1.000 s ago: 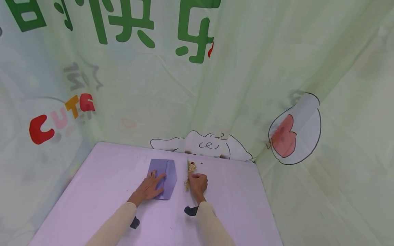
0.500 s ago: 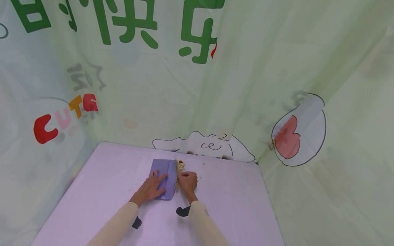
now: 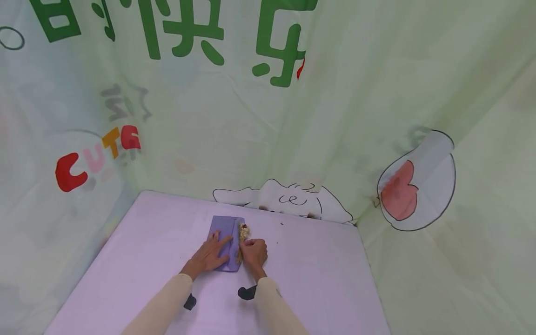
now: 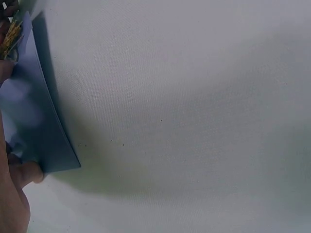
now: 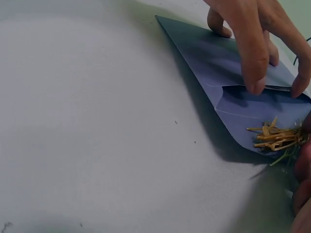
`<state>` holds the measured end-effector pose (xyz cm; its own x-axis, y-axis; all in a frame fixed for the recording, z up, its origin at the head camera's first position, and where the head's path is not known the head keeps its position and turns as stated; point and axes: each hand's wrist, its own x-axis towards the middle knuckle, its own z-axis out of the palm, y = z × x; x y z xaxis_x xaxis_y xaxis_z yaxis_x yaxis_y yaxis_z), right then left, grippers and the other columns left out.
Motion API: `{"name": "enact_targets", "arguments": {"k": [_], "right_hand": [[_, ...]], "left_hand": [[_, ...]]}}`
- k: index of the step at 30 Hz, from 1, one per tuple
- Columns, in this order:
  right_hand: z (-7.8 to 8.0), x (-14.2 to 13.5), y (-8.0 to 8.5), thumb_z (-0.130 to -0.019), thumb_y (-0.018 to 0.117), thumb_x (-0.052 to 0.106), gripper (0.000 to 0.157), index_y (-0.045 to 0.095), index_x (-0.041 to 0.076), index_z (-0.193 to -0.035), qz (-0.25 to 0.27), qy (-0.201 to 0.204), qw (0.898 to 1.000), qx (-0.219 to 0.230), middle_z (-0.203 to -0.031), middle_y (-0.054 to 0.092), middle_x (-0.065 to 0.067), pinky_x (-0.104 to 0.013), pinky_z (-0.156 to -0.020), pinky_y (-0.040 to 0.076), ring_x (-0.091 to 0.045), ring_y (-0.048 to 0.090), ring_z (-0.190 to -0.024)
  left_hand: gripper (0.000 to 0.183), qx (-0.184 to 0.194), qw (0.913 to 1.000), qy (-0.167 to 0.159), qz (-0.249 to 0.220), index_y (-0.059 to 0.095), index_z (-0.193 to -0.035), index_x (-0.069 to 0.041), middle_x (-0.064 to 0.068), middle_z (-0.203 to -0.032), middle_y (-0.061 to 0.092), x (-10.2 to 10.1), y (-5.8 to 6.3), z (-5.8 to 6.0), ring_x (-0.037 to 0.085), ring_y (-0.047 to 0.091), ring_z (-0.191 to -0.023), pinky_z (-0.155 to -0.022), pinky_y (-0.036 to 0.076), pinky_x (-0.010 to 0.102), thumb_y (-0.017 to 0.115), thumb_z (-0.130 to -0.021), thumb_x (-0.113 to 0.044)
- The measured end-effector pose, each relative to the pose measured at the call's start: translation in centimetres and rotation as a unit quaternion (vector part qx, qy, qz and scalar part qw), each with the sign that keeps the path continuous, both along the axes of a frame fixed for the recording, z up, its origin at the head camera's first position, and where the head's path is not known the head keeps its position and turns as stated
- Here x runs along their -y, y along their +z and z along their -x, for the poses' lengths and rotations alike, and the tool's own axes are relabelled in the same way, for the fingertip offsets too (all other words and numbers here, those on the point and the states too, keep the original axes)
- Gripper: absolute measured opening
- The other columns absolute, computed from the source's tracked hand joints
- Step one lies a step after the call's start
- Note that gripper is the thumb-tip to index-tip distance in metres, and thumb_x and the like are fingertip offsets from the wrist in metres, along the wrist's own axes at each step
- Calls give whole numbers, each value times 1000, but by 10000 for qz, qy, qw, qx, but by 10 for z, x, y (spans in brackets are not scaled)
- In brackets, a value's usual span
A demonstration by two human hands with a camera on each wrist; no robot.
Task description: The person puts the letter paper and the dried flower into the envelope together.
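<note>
A purple paper envelope [image 3: 222, 225] lies on the table, its flap unfolded toward the right. My left hand [image 3: 211, 251] rests on it with fingers spread, and in the right wrist view the left fingertips [image 5: 255, 85] touch the pocket's edge, which gapes slightly. My right hand [image 3: 254, 253] pinches a small bunch of dried flowers [image 3: 244, 231] over the envelope's flap. The cream blooms and a dark red one face the far side. Cut yellow stems [image 5: 277, 138] stick out over the flap in the right wrist view. My right fingers partly hide the bunch.
A pale cloth-covered table [image 3: 318, 274] spreads around the hands, with a few tiny dark specks on it. Printed curtains [image 3: 201, 130] rise along the back and both sides. Dark straps hang under both wrists.
My right hand has carried the dried flower bunch left, from the bare table beside the envelope onto its flap. My left hand keeps its place on the envelope. The head view has shifted slightly.
</note>
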<state>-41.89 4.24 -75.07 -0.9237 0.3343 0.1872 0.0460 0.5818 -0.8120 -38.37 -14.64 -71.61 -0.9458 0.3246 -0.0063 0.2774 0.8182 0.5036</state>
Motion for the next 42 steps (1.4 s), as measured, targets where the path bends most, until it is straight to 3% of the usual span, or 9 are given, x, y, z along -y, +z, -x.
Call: {"name": "enact_targets", "arguments": {"k": [4,9,12,16,23,25,31,35,42], "right_hand": [[8,5,-13,-74,83,27,17,77,17,-62,-330,6,9994,132,-61,71,2,-41,-56,48,-22,65,-57],[21,16,-26,-72,84,23,18,74,21,-57,-619,390,9962,476,-58,68,9,-38,-55,49,-14,60,-54],[17,26,-14,-74,82,21,24,71,21,-53,-525,647,9948,577,-53,64,10,-37,-54,47,-14,57,-52],[8,29,3,-78,78,17,27,70,18,-52,-393,944,9945,245,-52,64,7,-39,-52,45,-17,57,-53],[29,21,-19,-76,83,10,10,81,15,-68,-244,1513,9882,47,-56,64,12,-27,-53,41,-5,53,-54],[29,19,-14,-74,86,5,6,85,9,-78,-15,1584,9871,-230,-59,66,8,-25,-53,42,-4,54,-55],[16,17,21,-72,90,-5,39,84,-3,-111,280,2013,9780,-473,-70,69,-5,-27,-52,49,-8,59,-58],[30,19,-1,-72,89,-1,42,83,-3,-114,201,2084,9778,-55,-64,64,3,-22,-51,42,-3,53,-56],[49,25,-46,-77,83,14,31,89,17,-107,-1245,1764,9759,332,-65,68,11,-31,-56,46,-6,56,-59]], "left_hand": [[64,61,10000,17,-11,51,-162,-18,39,-169,33,2,-1,0,56,39,-153,-117,42,75,68,-103,-35],[65,75,10000,28,-48,49,-164,-19,39,-171,32,4,-4,1,57,36,-156,-119,40,75,66,-105,-40],[65,132,9999,23,-82,47,-165,-19,39,-172,30,5,-4,1,57,33,-159,-121,39,74,64,-106,-41],[66,154,9999,-6,-63,46,-166,-18,39,-172,30,5,-4,0,58,33,-160,-122,38,73,64,-106,-39],[69,190,9998,42,-65,45,-166,-18,38,-173,29,6,-4,1,57,32,-161,-124,37,72,66,-105,-41],[69,188,9998,27,-47,44,-168,-19,38,-173,29,7,-4,1,57,32,-161,-124,37,71,64,-106,-41],[69,-22,9999,32,-160,46,-166,-19,40,-169,34,11,-3,5,58,39,-156,-119,42,72,67,-103,-38],[68,-93,9998,-30,-172,47,-165,-18,39,-167,36,12,-4,5,55,43,-153,-118,44,70,67,-102,-35],[70,-421,9981,-131,-428,47,-164,-14,40,-164,38,10,-8,-2,58,46,-147,-110,43,79,65,-98,-32]]}}
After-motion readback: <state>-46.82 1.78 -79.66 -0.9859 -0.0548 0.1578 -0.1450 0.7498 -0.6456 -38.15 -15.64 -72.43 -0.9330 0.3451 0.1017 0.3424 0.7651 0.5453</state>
